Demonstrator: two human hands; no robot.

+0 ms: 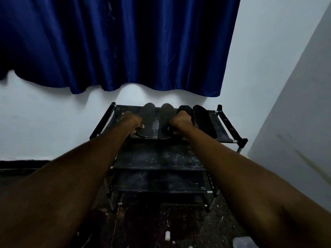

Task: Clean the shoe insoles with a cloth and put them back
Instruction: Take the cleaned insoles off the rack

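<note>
Head view — our left grip (133,122) pinches the leftmost insole (146,120); right grip (180,122) curls round the third insole (186,110) — both atop the rack (217,127).

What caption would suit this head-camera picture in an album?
Left hand and right hand reach four insoles laid side by side atop a black shoe rack, below a blue curtain.

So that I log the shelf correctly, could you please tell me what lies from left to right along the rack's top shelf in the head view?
left hand → first grey insole → second grey insole → right hand → rightmost black insole. I leave out the half-covered insole beneath the right hand.
</note>
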